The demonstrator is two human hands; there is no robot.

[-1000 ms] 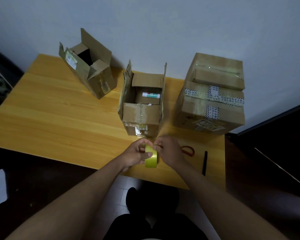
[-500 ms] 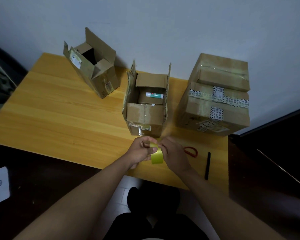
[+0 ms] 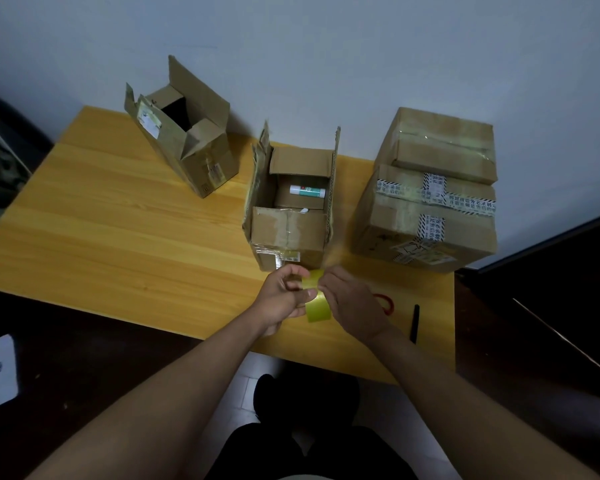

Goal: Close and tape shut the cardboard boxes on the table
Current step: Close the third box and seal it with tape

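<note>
A yellow tape roll (image 3: 317,303) is held upright over the table's near edge. My left hand (image 3: 284,299) grips its left side, thumb on the tape. My right hand (image 3: 350,303) holds the right side, its fingertips pinching at the roll's top. Just beyond stands a middle cardboard box (image 3: 291,216) with all flaps open and a white-green tube inside. A second open box (image 3: 187,140) stands tilted at the back left.
Two taped boxes are stacked at the right: a large one (image 3: 426,223) below and a smaller one (image 3: 440,143) on top. Red-handled scissors (image 3: 387,301) and a black pen (image 3: 414,322) lie right of my hands. The wooden table (image 3: 118,230) ends at a wall.
The roll has tilted and turned slightly between my hands, and my fingers have shifted along its top edge. The boxes have not moved.
</note>
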